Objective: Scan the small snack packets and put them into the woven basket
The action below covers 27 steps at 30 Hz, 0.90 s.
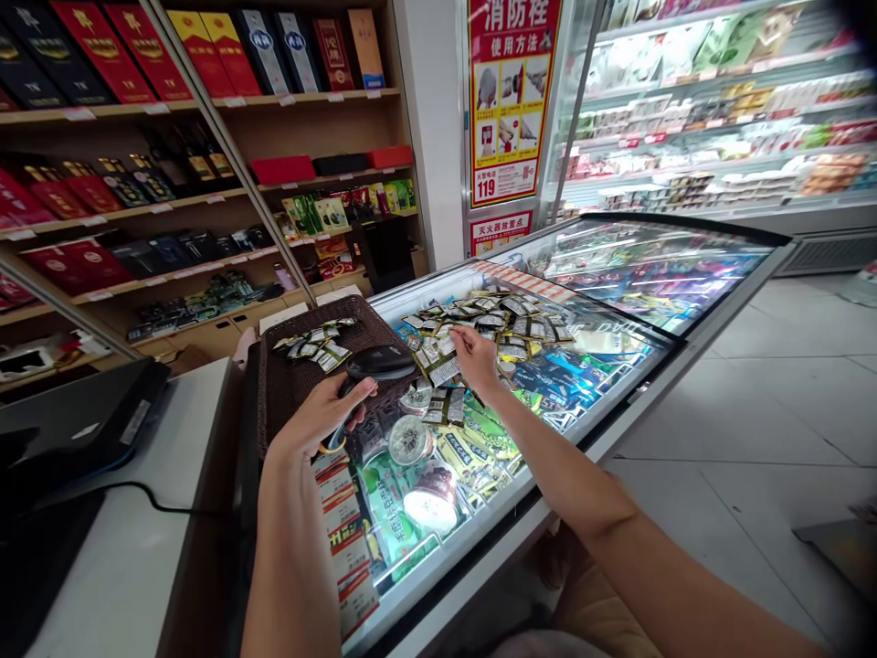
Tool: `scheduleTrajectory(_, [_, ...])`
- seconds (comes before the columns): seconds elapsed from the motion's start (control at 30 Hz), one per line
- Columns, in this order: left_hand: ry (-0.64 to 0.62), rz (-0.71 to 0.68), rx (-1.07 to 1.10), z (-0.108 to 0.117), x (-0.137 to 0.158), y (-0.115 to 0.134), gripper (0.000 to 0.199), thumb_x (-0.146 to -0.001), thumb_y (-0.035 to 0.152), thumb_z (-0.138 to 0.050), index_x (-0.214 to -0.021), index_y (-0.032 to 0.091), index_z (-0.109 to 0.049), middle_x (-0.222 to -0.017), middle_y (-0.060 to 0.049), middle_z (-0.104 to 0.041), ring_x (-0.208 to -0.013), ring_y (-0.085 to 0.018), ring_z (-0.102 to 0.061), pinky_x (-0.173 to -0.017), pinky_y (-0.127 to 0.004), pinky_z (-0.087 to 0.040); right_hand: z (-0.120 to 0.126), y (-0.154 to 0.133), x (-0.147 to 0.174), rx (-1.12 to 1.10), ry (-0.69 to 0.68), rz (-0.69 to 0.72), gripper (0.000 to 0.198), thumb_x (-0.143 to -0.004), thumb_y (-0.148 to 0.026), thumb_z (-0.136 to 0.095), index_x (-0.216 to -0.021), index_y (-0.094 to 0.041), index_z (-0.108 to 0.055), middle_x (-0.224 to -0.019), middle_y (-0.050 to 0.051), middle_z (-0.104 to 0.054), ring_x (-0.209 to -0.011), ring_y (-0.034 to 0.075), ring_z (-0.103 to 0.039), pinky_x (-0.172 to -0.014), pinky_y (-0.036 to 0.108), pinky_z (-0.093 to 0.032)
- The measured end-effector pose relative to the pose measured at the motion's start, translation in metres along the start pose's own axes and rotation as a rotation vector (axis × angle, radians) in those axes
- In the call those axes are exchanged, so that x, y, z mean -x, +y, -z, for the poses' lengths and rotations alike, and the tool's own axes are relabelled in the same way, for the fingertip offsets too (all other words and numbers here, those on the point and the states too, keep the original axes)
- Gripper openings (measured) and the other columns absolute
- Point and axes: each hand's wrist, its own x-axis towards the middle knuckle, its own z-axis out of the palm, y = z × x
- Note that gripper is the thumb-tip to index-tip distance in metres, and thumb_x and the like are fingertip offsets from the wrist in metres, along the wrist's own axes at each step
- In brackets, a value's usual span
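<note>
My left hand (329, 408) is wrapped round the handle of a black barcode scanner (379, 362), whose head points right toward the packets. My right hand (474, 360) pinches the top edge of a small snack packet (438, 358) with printed text on its back. Beyond it, a loose pile of similar dark-edged packets (517, 322) lies on the glass top of a chest freezer (511, 530). One more packet (445, 407) lies just below the held one. At the left, a brown woven basket (291, 393) has several such packets in it.
Ice cream and frozen goods show through the freezer glass. A white counter (171, 512) with a black device (82, 429) stands at the left. Shelves of boxed bottles (226, 55) line the back wall, beside a red fire-hydrant poster (511, 105). A lit refrigerated display (699, 119) stands at the back right.
</note>
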Motion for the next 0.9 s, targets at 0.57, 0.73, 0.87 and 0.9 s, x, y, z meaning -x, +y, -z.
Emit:
scheduleTrajectory(0.57, [0.699,0.194,0.054,0.084,0.028,-0.051,0.051,-0.066,0.07,-0.074,-0.072,0.02,-0.063,-0.053,-0.001,-0.059,-0.047,-0.017,-0.055,-0.045,-0.026,-0.041,-0.028,-0.001,0.008,0.298,-0.061,0.168,0.019,-0.089,-0.024,-0.052,-0.104,-0.02,-0.063,-0.108,0.014,-0.067,-0.103,0.03,-0.058,-0.096,0.045,-0.042])
scheduleTrajectory(0.73, [0.786,0.254,0.062,0.101,0.041,-0.073,0.047,-0.069,0.067,-0.071,-0.065,0.022,-0.059,-0.053,-0.002,-0.059,-0.047,-0.018,-0.055,-0.045,-0.028,-0.043,-0.111,-0.04,-0.002,0.214,-0.453,0.339,0.011,-0.088,-0.024,-0.06,-0.097,-0.022,-0.065,-0.1,0.009,-0.069,-0.091,0.025,-0.064,-0.088,0.039,-0.049])
scheduleTrajectory(0.87, [0.785,0.225,0.134,0.105,0.046,-0.084,0.047,-0.068,0.068,-0.071,-0.065,0.023,-0.057,-0.059,-0.003,-0.061,-0.049,-0.019,-0.057,-0.046,-0.03,-0.044,-0.19,-0.07,-0.01,0.06,-0.55,0.173,0.014,-0.077,-0.025,-0.077,-0.078,-0.023,-0.064,-0.083,0.008,-0.07,-0.083,0.026,-0.067,-0.078,0.037,-0.052])
scheduleTrajectory(0.9, [0.777,0.215,0.142,0.105,0.046,-0.085,0.047,-0.069,0.068,-0.071,-0.066,0.023,-0.058,-0.06,-0.003,-0.061,-0.05,-0.019,-0.057,-0.046,-0.03,-0.044,-0.206,-0.076,-0.011,-0.019,-0.538,0.141,0.018,-0.075,-0.027,-0.081,-0.075,-0.023,-0.064,-0.08,0.008,-0.07,-0.081,0.026,-0.067,-0.074,0.037,-0.053])
